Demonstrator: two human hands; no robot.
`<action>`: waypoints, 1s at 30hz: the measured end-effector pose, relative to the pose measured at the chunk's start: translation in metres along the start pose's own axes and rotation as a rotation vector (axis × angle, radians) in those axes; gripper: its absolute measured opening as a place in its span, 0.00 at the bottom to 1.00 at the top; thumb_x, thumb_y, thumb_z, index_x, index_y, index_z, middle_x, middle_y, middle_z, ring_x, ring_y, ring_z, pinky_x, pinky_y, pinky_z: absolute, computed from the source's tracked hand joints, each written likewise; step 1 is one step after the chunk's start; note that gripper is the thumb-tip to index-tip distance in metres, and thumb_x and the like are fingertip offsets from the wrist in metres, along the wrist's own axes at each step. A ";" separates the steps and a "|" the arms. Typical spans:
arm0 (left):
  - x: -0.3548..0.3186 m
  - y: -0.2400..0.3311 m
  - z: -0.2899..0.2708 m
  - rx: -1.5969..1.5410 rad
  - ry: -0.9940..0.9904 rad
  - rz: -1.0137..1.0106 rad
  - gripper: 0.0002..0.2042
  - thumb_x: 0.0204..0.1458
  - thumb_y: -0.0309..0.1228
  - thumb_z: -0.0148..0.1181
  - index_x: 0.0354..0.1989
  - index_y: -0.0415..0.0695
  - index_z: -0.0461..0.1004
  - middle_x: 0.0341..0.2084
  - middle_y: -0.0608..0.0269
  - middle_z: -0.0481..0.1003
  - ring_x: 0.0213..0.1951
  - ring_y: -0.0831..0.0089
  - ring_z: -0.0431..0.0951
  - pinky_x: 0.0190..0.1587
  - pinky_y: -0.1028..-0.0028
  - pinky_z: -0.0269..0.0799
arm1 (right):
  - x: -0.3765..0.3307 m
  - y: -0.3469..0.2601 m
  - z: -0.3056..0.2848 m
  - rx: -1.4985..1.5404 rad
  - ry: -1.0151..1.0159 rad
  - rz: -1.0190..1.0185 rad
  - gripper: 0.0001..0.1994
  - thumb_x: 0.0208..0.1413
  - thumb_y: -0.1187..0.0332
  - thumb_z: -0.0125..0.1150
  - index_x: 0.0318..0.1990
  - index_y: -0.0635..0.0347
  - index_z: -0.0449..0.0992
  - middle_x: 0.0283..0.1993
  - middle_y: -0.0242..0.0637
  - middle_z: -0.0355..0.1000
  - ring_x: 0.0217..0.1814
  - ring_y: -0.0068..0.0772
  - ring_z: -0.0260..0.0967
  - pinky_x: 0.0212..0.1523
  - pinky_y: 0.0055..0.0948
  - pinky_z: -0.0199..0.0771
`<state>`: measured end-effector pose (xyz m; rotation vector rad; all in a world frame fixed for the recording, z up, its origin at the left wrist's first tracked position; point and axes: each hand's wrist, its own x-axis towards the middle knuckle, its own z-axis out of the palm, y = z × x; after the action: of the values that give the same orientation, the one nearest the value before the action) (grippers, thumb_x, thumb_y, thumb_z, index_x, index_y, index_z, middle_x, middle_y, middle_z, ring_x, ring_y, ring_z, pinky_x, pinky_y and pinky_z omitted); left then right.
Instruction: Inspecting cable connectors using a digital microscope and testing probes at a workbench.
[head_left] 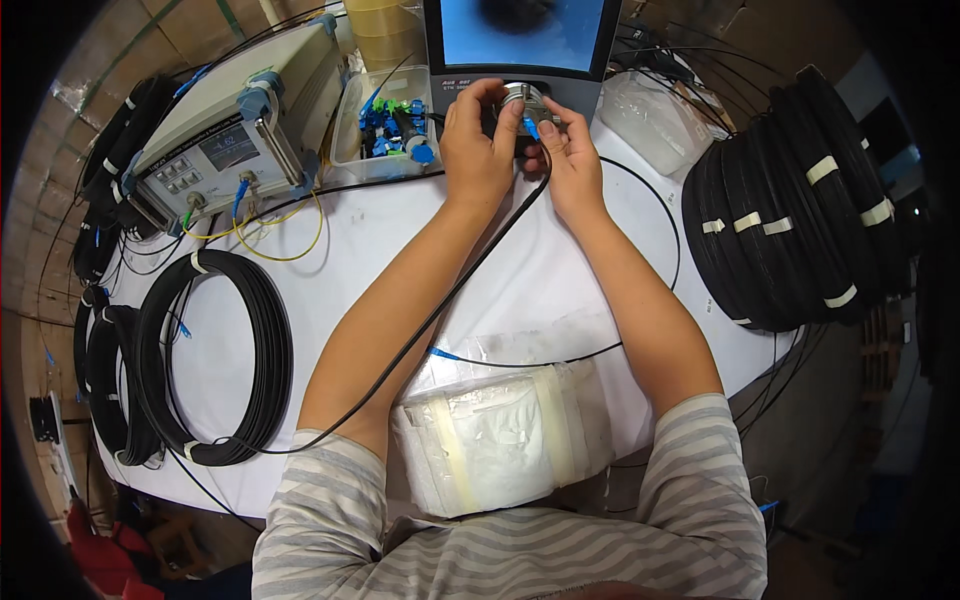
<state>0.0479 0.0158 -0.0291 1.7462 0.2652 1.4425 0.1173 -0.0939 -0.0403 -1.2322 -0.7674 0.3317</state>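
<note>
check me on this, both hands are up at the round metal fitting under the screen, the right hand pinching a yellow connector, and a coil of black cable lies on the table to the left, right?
Nearly. In the head view the connector pinched by the right hand is blue, not yellow. The rest holds: both hands, the left hand too, are at the round metal fitting under the screen, and a coil of black cable lies on the table to the left.

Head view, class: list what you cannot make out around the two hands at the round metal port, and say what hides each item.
- Port: mostly covered by the left hand and right hand.
- Blue connector: its tip is hidden between the fingers; too small to tell whether it is seated.
- Screen: cut off by the top edge, its image blurred.
- Cable: its far end passes under the left forearm.
</note>
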 end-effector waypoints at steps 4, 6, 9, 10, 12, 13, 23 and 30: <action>0.000 0.005 -0.001 0.068 0.001 0.004 0.11 0.59 0.34 0.67 0.47 0.43 0.78 0.39 0.58 0.80 0.43 0.61 0.79 0.45 0.66 0.75 | 0.000 0.000 0.000 0.009 0.017 0.016 0.21 0.71 0.58 0.56 0.64 0.60 0.67 0.36 0.31 0.72 0.32 0.17 0.69 0.34 0.19 0.72; 0.001 0.006 -0.002 0.068 -0.003 0.002 0.10 0.59 0.33 0.66 0.46 0.44 0.79 0.39 0.58 0.80 0.43 0.61 0.79 0.46 0.66 0.74 | 0.002 0.002 0.000 0.010 0.025 0.000 0.21 0.71 0.58 0.56 0.63 0.60 0.67 0.34 0.31 0.72 0.31 0.17 0.69 0.33 0.19 0.72; 0.002 0.008 -0.003 0.077 -0.007 0.018 0.09 0.60 0.33 0.66 0.46 0.44 0.80 0.39 0.58 0.80 0.43 0.62 0.79 0.46 0.66 0.74 | 0.002 0.000 0.001 -0.013 0.037 0.000 0.20 0.71 0.58 0.56 0.62 0.61 0.68 0.31 0.30 0.73 0.29 0.17 0.70 0.32 0.19 0.72; 0.004 0.009 -0.003 0.083 -0.008 0.038 0.09 0.60 0.32 0.66 0.46 0.44 0.80 0.39 0.58 0.81 0.44 0.62 0.79 0.46 0.66 0.74 | 0.002 -0.002 0.001 -0.038 0.043 0.014 0.19 0.71 0.58 0.57 0.61 0.61 0.69 0.30 0.30 0.73 0.28 0.17 0.70 0.31 0.19 0.72; 0.004 0.012 -0.002 0.075 -0.016 0.035 0.09 0.60 0.32 0.65 0.46 0.44 0.81 0.39 0.58 0.81 0.44 0.62 0.79 0.46 0.66 0.74 | 0.003 0.000 -0.001 -0.036 0.046 0.003 0.19 0.71 0.57 0.57 0.60 0.61 0.69 0.30 0.30 0.73 0.28 0.17 0.70 0.30 0.19 0.72; 0.004 0.014 -0.002 0.068 -0.024 0.032 0.09 0.61 0.32 0.64 0.47 0.44 0.81 0.39 0.58 0.81 0.44 0.62 0.79 0.47 0.66 0.74 | 0.003 0.000 -0.003 -0.034 0.048 -0.007 0.19 0.71 0.57 0.57 0.59 0.62 0.70 0.30 0.30 0.73 0.28 0.17 0.70 0.30 0.19 0.72; 0.002 0.007 -0.009 0.131 -0.074 0.140 0.10 0.64 0.30 0.59 0.51 0.44 0.79 0.44 0.55 0.79 0.47 0.59 0.78 0.50 0.64 0.75 | 0.000 0.010 -0.005 -0.032 0.069 -0.071 0.16 0.69 0.60 0.61 0.53 0.62 0.72 0.32 0.29 0.74 0.31 0.18 0.71 0.32 0.19 0.73; 0.006 -0.004 -0.020 0.224 -0.180 0.361 0.23 0.48 0.28 0.61 0.56 0.42 0.74 0.52 0.55 0.78 0.54 0.54 0.76 0.60 0.60 0.71 | 0.001 -0.014 -0.008 -0.638 0.195 -0.736 0.21 0.51 0.73 0.71 0.53 0.61 0.76 0.57 0.45 0.69 0.57 0.45 0.70 0.57 0.37 0.72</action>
<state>0.0336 0.0314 -0.0277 2.1773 0.0140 1.5372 0.1209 -0.1037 -0.0283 -1.4344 -1.1366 -0.6744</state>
